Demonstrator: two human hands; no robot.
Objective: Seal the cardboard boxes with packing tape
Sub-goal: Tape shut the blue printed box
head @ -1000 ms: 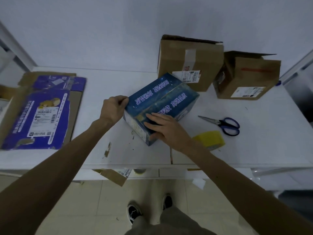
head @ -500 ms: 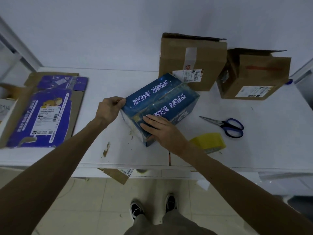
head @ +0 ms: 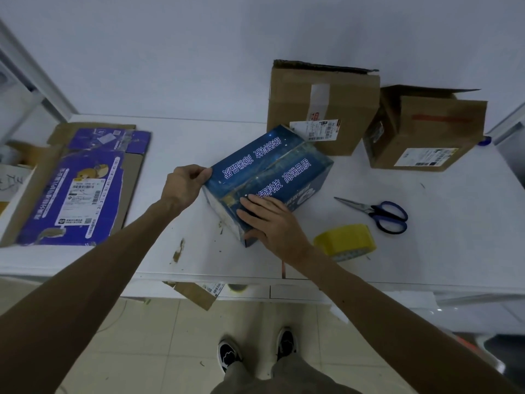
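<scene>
glossy printed cardboard box (head: 270, 169), matt white table (head: 199, 132)

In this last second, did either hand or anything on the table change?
Nothing visibly moved, was taken hold of or let go; only the view shifts slightly. The left hand still grips the near-left corner of the blue box, and the right hand still presses flat on its top. The tape roll, scissors, taller brown box and right-side brown box stay put.
</scene>
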